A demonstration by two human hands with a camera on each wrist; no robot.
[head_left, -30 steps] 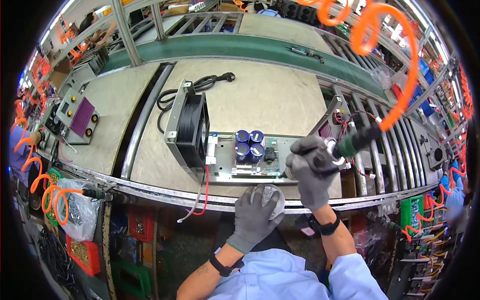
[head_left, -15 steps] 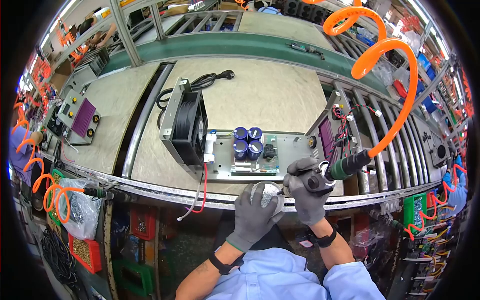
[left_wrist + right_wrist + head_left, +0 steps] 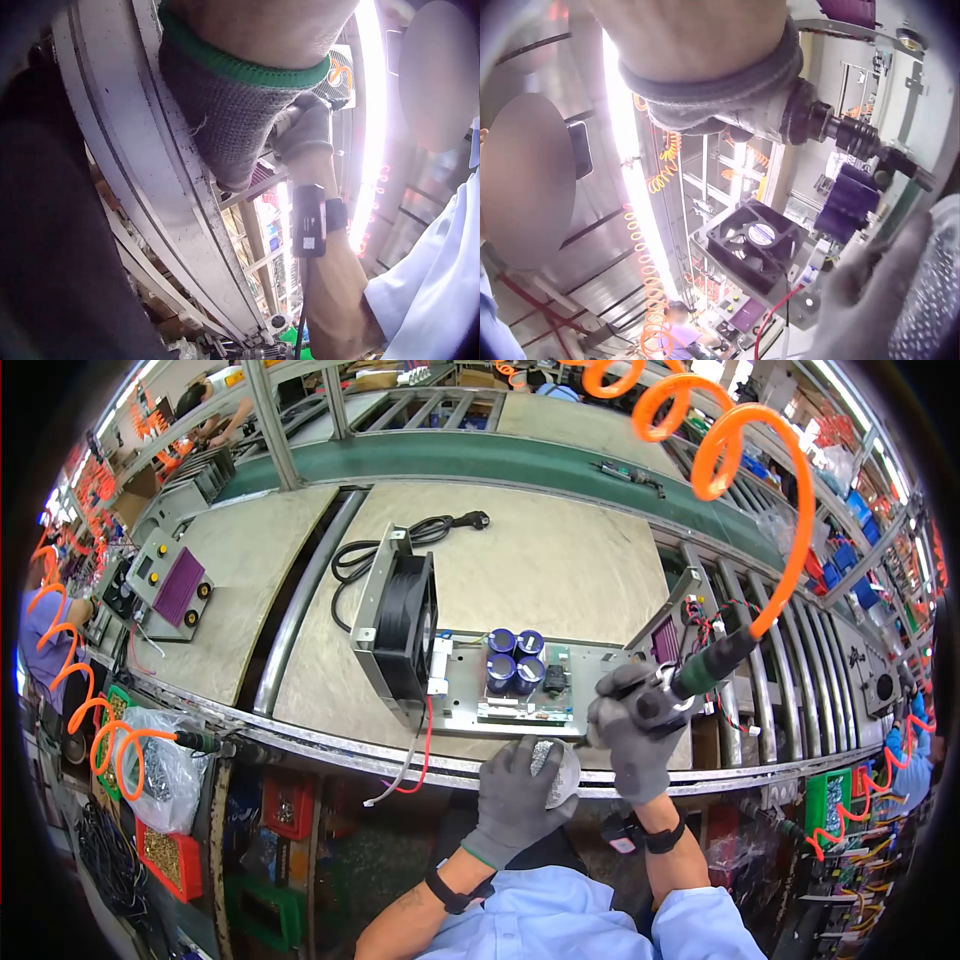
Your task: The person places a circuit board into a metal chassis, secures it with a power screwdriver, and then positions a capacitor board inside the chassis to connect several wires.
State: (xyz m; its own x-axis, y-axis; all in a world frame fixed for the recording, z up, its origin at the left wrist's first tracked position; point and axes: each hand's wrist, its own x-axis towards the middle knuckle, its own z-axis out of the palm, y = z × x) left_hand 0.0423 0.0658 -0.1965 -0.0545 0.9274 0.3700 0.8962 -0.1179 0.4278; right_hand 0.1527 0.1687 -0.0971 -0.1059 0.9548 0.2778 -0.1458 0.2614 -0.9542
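Note:
My left hand [image 3: 515, 795], in a grey glove, cups a small round dish of screws [image 3: 548, 760] at the bench's front edge. Just right of it, my gloved right hand [image 3: 630, 735] grips a pneumatic screwdriver [image 3: 700, 665] fed by an orange coiled hose [image 3: 800, 510]. The driver's tip sits by the right end of a metal baseplate [image 3: 590, 660]. That plate carries blue capacitors [image 3: 513, 657] and an upright black fan [image 3: 405, 625]. The right wrist view shows the screwdriver's bit [image 3: 900, 165] above the capacitors [image 3: 847, 199], with the fan [image 3: 754, 244] beyond.
A black power cord [image 3: 400, 540] lies behind the fan. A unit with a purple panel [image 3: 175, 585] sits on the left board, and another wired chassis [image 3: 690, 625] is on the rollers at right. A green conveyor belt [image 3: 500, 455] runs behind. Parts bins [image 3: 165, 860] hang below the bench.
My right hand dipped the screwdriver tip down to the dish of screws, then lifted it back up and right toward the baseplate's end. The left hand kept holding the dish.

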